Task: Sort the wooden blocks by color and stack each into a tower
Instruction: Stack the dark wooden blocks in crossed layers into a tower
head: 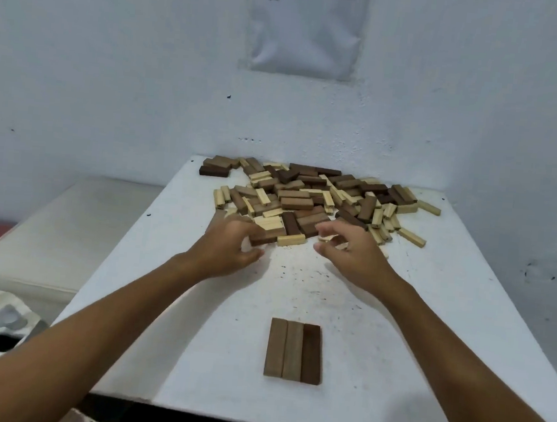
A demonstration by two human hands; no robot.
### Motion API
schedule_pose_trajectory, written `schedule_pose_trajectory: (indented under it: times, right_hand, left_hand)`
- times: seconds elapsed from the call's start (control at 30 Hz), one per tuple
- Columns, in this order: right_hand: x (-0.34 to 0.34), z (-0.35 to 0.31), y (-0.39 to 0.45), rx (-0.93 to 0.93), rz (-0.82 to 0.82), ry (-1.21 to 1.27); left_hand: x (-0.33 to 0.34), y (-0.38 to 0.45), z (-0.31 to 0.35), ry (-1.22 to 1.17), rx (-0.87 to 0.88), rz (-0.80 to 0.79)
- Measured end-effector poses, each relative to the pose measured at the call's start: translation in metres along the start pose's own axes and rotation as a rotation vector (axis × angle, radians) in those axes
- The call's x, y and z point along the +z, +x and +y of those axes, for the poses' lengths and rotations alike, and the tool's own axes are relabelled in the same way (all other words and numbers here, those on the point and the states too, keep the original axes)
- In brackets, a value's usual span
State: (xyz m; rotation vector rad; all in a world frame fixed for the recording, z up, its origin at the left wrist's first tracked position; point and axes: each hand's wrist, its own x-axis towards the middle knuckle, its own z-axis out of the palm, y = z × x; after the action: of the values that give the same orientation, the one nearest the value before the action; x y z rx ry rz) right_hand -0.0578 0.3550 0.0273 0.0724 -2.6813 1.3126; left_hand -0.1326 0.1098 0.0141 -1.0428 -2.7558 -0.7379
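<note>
At the far edge of the white table (395,322), against the wall, a loose pile of wooden blocks (308,196) is lying mixed together: pale cream ones, mid-brown ones and dark brown ones, many overlapping, a few strays trailing toward the far right corner. I am reaching both arms across the table to the near side of that pile.

My left hand (230,243) is curling its fingers around the end of a brown block (263,238) at the pile's near edge, with a pale block (290,240) lying just beside it. My right hand (351,251) is hovering over the near edge of the pile with fingers bent and thumb apart from them. Something pale is showing beneath the fingers, but I cannot tell whether I am gripping it or only hanging above it.

Near the front edge of the table, roughly at its middle, three brown blocks (293,350) are lying flat side by side, touching along their long sides, the right one darker than the other two. I am judging this to be the first layer of a brown tower.

By that reckoning I am only beginning: one layer is down, no pale tower exists, and almost the whole pile is waiting to be sorted.
</note>
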Motion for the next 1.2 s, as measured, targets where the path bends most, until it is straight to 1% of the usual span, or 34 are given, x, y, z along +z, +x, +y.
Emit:
schedule_pose_trajectory:
  times: [0.07, 0.13, 0.27, 0.4, 0.47, 0.63, 0.77, 0.83, 0.97, 1.07, 1.13, 1.2]
  right_hand:
    - [0.005, 0.002, 0.031, 0.001, 0.021, -0.036]
    - [0.010, 0.004, 0.059, -0.006, 0.030, -0.106]
    - [0.021, 0.004, 0.097, -0.085, 0.052, -0.363]
    - [0.031, 0.005, 0.115, -0.165, 0.013, -0.664]
    - [0.033, 0.007, 0.119, -0.167, -0.007, -0.713]
    - [0.031, 0.007, 0.123, -0.129, -0.063, -0.654]
    - [0.033, 0.003, 0.125, -0.116, -0.127, -0.643]
    - [0.032, -0.001, 0.125, -0.082, -0.150, -0.580]
    - [0.031, -0.010, 0.117, -0.071, -0.142, -0.352]
    - [0.038, -0.019, 0.110, -0.067, -0.153, -0.208]
    - [0.045, -0.026, 0.105, -0.058, -0.153, -0.149]
    - [0.051, -0.032, 0.098, -0.053, -0.135, -0.097]
  left_hand:
    - [0.005, 0.013, -0.003, 0.054, 0.052, 0.004]
    - [0.011, 0.020, -0.004, 0.092, 0.085, 0.045]
    - [0.019, 0.024, -0.006, 0.123, 0.119, 0.114]
    - [0.021, 0.023, -0.012, 0.090, 0.058, 0.133]
    - [0.021, 0.023, -0.016, 0.084, 0.017, 0.134]
    - [0.015, 0.025, -0.016, -0.025, -0.068, 0.149]
    - [0.007, 0.024, -0.010, -0.196, -0.140, 0.184]
    - [0.000, 0.020, -0.009, -0.276, -0.200, 0.193]
    - [-0.018, 0.011, -0.016, -0.345, -0.283, 0.217]
    - [-0.028, 0.006, -0.032, -0.324, -0.398, 0.262]
    - [-0.029, 0.003, -0.043, -0.223, -0.466, 0.273]
    - [-0.027, 0.002, -0.049, -0.106, -0.494, 0.256]
